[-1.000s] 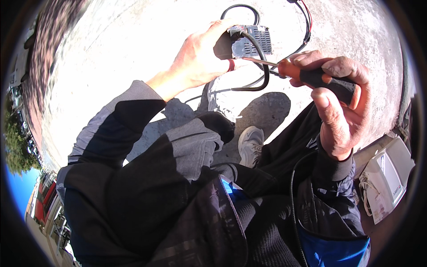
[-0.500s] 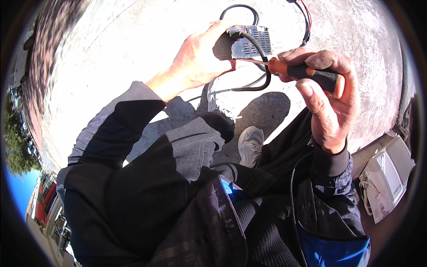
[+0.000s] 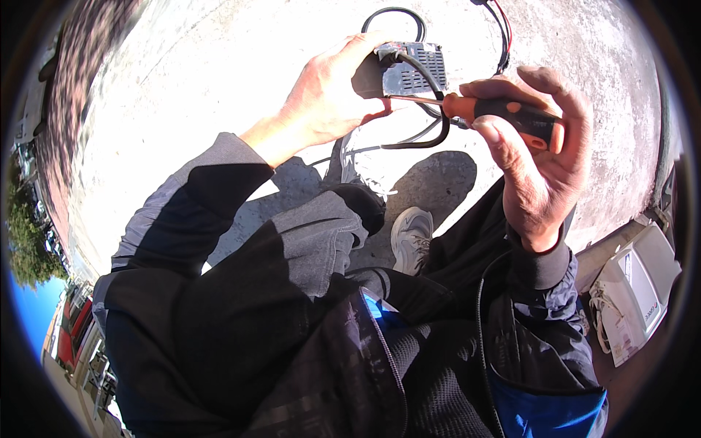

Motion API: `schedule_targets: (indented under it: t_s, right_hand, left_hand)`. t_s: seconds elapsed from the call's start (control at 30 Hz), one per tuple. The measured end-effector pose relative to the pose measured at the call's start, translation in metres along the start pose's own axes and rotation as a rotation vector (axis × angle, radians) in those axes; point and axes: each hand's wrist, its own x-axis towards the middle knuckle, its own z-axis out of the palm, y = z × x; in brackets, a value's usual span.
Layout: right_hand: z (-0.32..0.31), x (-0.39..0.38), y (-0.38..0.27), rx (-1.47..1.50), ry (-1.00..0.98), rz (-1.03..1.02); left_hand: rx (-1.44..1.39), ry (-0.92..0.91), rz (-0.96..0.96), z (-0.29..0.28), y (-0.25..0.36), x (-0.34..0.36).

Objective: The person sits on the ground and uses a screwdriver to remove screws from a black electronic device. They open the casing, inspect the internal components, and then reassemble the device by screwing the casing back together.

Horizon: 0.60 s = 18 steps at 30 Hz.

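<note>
I have the left hand (image 3: pixel 321 95) gripping the box (image 3: pixel 423 67); right of it, the right hand (image 3: pixel 542 171), fingers curled, holds the screwdriver (image 3: pixel 461 108).

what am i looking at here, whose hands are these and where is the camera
There is no machine here: these are a person's own bare hands, seen from a wide fisheye camera worn on their head, looking down, so straight edges bend near the rim.

The left hand grips a dark vented box with a thick black cable. The right hand holds an orange-and-black screwdriver, its tip by the box's lower edge. Black and red wires lie on pale ground.
</note>
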Motion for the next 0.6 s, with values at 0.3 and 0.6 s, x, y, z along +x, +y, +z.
schedule_targets:
  t_s: [0.3,0.6]
  right_hand:
    - [-0.009,0.028,-0.020,-0.452,-0.159,-0.083]
    - [0.001,0.036,-0.042,-0.596,-0.129,0.103]
  left_hand:
    - [-0.028,-0.002,-0.020,0.001,-0.005,-0.002]
    - [-0.063,0.001,-0.002,-0.002,-0.010,-0.003]
